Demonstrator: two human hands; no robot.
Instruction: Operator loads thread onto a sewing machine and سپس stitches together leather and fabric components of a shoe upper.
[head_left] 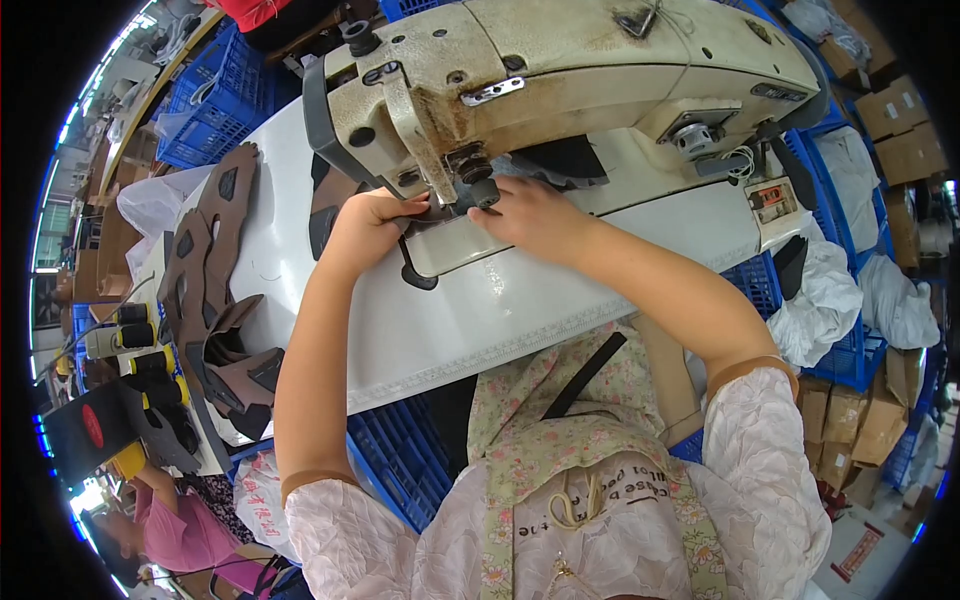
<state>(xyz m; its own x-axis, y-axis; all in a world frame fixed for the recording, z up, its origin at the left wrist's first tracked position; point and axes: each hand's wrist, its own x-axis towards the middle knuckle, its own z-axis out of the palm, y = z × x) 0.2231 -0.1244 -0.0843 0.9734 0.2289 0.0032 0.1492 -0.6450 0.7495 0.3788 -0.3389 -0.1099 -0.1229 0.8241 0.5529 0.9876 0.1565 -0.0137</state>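
Observation:
A beige industrial sewing machine [600, 95] stands over the white table, its needle area [450, 200] between my two hands. A brown and dark cut piece of material [435, 213] lies under the needle area, largely covered by my fingers and the machine head. My left hand [365, 232] is closed on its left side, thumb stretched toward the needle. On the other side, my right hand [530, 218] grips the piece with bent fingers close to the presser foot. A black flap of material [562, 160] shows behind my right hand, under the machine arm.
Brown cut pieces with black patches [205, 250] lie stacked along the table's left end. Blue crates [215, 100] stand behind, more below the front edge [400, 465]. White bags [825, 305] and cardboard boxes [895, 110] fill the right. A person in pink [180, 525] sits at lower left.

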